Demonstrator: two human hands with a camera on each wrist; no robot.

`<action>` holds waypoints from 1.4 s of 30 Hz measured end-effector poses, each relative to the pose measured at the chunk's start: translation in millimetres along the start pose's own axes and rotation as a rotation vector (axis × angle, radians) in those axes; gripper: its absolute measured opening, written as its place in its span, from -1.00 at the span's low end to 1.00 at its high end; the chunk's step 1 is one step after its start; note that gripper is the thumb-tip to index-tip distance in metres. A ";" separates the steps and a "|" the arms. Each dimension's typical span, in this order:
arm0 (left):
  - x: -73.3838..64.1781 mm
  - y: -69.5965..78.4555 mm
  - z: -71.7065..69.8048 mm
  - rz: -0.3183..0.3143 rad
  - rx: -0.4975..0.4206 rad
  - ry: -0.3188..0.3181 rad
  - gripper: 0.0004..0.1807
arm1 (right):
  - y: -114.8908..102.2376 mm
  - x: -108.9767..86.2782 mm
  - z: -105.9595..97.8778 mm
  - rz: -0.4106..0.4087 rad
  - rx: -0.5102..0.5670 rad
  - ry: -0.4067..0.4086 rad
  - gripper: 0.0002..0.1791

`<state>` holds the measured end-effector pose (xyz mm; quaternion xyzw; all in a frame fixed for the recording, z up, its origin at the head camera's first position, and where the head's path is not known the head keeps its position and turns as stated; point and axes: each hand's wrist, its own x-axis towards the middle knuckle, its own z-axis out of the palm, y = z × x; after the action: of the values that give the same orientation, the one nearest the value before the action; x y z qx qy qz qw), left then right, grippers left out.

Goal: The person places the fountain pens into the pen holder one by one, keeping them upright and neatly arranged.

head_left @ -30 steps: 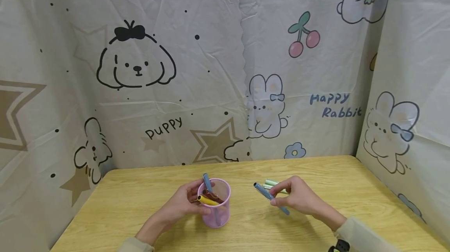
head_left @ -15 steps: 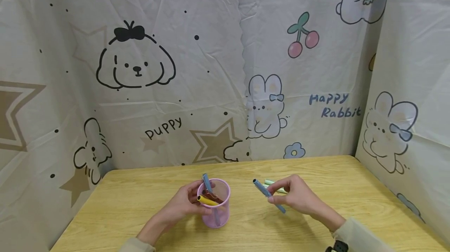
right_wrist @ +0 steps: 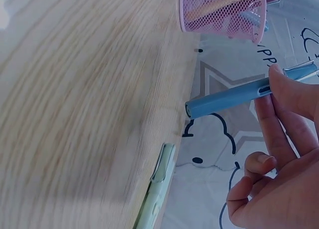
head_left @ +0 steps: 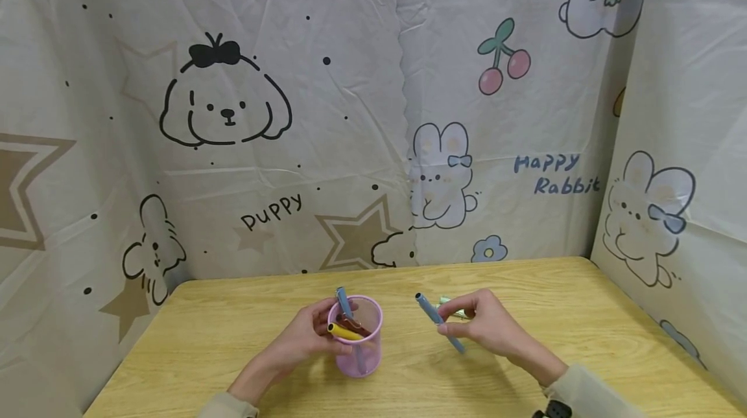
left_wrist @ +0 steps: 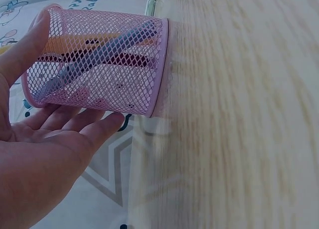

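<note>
My left hand (head_left: 303, 335) grips the side of a pink mesh pen holder (head_left: 375, 350) that stands on the table. Its thumb lies across the near side and the fingers go round the far side. A blue pen (head_left: 343, 302), a yellow pen (head_left: 347, 333) and dark red pens (head_left: 349, 322) lean in the holder. To the right, my right hand (head_left: 493, 327) pinches another blue pen (right_wrist: 227, 100) between thumb and fingertips, above the table and tilted. Just behind that hand lies a light green pen (right_wrist: 157, 189), partly hidden in the head view.
The wooden table (head_left: 233, 301) reaches back to a white printed curtain (head_left: 262, 172), which hangs behind and on both sides. A dark watch (head_left: 554, 409) sits at the right sleeve.
My right hand has moved slightly left and up with the blue pen, toward the pen holder. The left hand and the holder have stayed in place.
</note>
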<state>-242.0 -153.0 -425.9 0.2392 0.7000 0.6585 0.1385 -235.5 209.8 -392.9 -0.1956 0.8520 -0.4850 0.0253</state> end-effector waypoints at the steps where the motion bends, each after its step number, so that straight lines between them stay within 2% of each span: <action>1: 0.2 0.3 -0.1 -0.001 -0.002 -0.001 -0.14 | -0.6 0.2 0.8 -0.002 0.008 0.000 -0.80; 9: 0.7 1.3 -0.2 -0.005 -0.013 -0.013 -0.18 | -2.7 1.6 8.3 -0.039 0.058 0.024 -0.80; 22: 1.5 0.2 -1.0 -0.017 -0.014 -0.007 -0.19 | -14.0 5.7 17.8 -0.014 0.121 0.049 -0.75; 30: 1.3 0.0 -0.2 0.015 -0.014 -0.010 -0.18 | -20.3 8.3 20.9 -0.006 0.160 0.056 -0.76; 42: -0.1 0.0 0.0 0.001 -0.010 0.001 -0.14 | -31.3 12.4 26.6 -0.033 0.185 0.076 -0.72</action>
<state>-242.0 -153.0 -426.0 0.2386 0.6966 0.6622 0.1388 -231.1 169.5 -379.0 -0.1876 0.8006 -0.5691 0.0029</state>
